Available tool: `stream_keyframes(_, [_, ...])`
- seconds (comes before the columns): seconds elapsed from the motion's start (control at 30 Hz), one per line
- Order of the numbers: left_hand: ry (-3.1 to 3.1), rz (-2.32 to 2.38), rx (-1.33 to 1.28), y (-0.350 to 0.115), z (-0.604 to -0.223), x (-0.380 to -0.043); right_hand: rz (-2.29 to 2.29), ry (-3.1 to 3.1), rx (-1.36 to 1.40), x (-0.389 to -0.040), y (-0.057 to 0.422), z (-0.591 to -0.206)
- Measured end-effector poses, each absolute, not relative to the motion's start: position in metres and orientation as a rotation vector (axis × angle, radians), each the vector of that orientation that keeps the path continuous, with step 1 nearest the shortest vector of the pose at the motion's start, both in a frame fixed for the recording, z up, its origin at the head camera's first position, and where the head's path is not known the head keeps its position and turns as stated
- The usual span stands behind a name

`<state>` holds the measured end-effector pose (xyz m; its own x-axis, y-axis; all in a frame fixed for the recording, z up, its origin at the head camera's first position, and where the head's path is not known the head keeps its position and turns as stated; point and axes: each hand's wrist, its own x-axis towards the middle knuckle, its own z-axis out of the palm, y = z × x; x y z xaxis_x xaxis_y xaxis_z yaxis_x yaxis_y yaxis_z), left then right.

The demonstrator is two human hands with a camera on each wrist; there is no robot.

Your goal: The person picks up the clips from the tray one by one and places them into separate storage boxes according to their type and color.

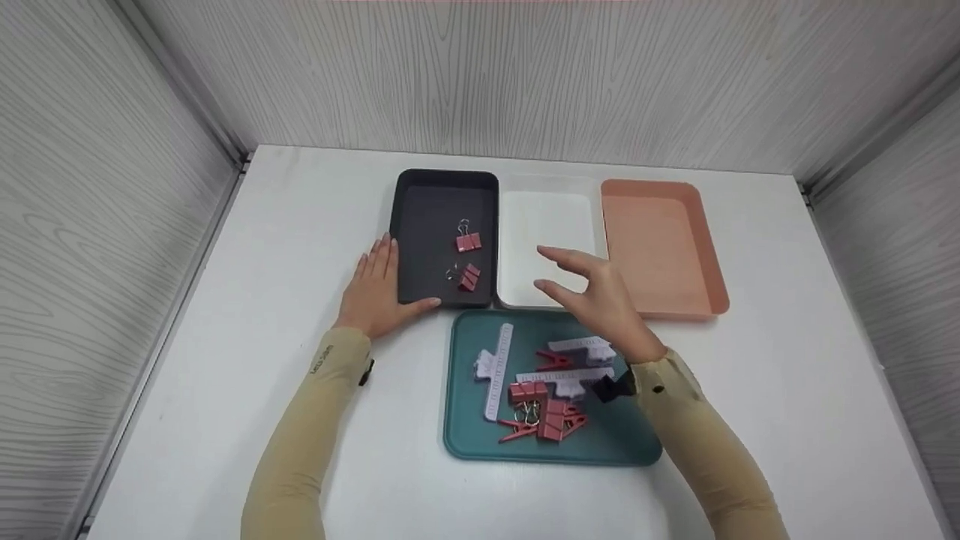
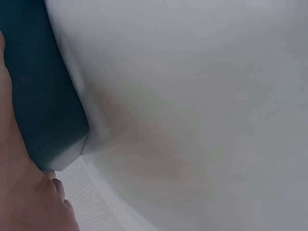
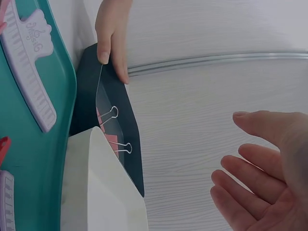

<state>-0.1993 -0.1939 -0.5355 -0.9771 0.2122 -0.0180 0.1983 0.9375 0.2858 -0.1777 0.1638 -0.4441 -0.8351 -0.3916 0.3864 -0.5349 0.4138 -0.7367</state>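
The black tray [image 1: 431,206] stands at the left end of a row of three on the table [image 1: 787,300], with the left hand [image 1: 377,295] laid along its outer side and the thumb at its near edge, probably to steady it; the fingers are straight rather than curled round it. Inside lie two pink binder clips [image 1: 469,241], both toward the right wall. The white tray [image 1: 547,217] sits against it, and over that hovers the right hand [image 1: 600,292], thumb and fingers spread apart with nothing between them. The orange tray [image 1: 656,247] closes the row on the right. Just in front, likely for easy reach, the green tray [image 1: 472,442] holds a mix: three lilac clips [image 1: 499,371] with long ruled strips, red pegs [image 1: 555,361] and more binder clips, some overlapping and partly hidden.
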Motion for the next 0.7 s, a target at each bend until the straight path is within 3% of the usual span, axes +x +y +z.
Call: stream_keyframes(0.7, [3.04,0.431,0.312,-0.194,-0.538,-0.198,1.335,-2.722,0.977,-0.13,0.182,-0.46])
